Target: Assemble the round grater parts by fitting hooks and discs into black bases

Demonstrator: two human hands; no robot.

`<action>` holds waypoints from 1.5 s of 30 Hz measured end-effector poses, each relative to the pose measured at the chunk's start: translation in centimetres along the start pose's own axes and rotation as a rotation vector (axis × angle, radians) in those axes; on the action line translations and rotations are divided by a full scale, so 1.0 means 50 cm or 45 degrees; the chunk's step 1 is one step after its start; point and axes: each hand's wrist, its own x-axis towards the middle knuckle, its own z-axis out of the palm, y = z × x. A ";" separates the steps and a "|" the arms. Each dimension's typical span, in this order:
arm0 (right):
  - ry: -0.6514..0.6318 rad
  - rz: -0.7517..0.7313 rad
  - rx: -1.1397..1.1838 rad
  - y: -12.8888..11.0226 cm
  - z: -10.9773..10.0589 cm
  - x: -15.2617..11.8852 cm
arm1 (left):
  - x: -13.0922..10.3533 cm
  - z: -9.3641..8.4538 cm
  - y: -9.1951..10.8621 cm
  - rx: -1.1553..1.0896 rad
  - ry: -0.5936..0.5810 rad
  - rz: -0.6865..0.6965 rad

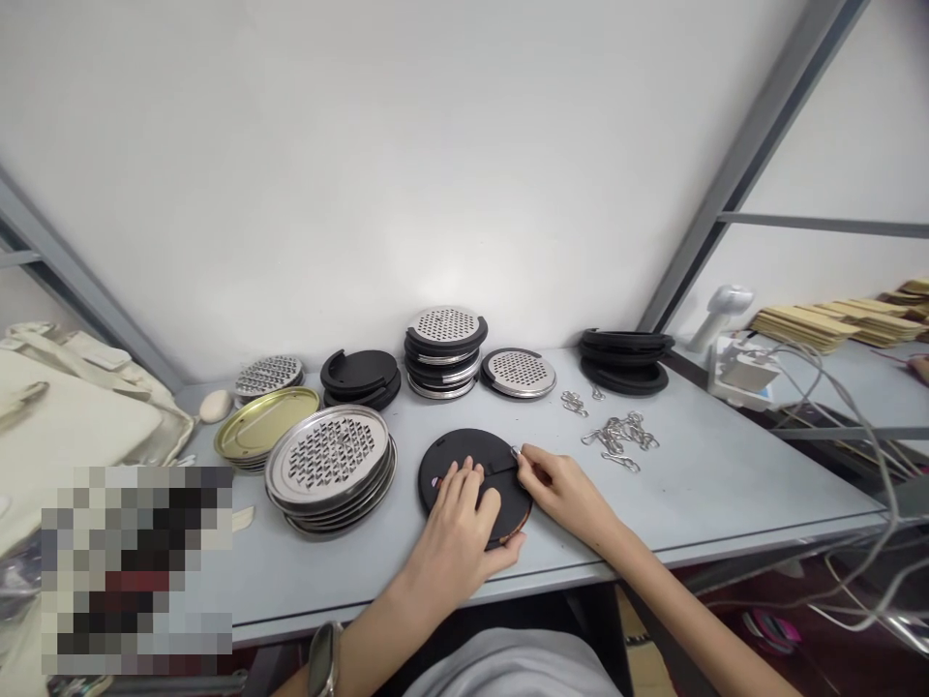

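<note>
Black round disc (pixel 464 463) flat on the grey table (pixel 726 484), near the front edge, just right of the stack of perforated metal plates (pixel 330 463). Left hand (pixel 454 542) laid over the near half of the disc, fingers spread slightly and pressed down on its top, thumb hooked round the near rim. Right hand (pixel 562 489) at the right edge of the disc, thumb and forefinger closed in a pinch on a small part at the rim; too small to tell what exactly is gripped. For a clean result, probably best: keep the disc pinned flat under the left palm to prevent rotation, keep the pinch low and close to the rim, apply force along the slot line rather than upward. A straight groove across the disc from left to right, ending at the pinch point; taken as the long axis, roughly parallel to the table's front edge. Loose metal clips (pixel 616 436) just beyond the right hand, well apart from the black rings (pixel 624 360) at the far right.
</note>
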 end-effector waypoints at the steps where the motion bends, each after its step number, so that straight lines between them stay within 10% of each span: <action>1: 0.014 0.005 0.022 0.000 0.000 0.001 | 0.000 0.000 -0.001 -0.004 0.000 0.000; 45: -0.021 0.041 -0.172 0.006 -0.005 0.009 | 0.002 0.001 -0.002 -0.016 -0.001 -0.001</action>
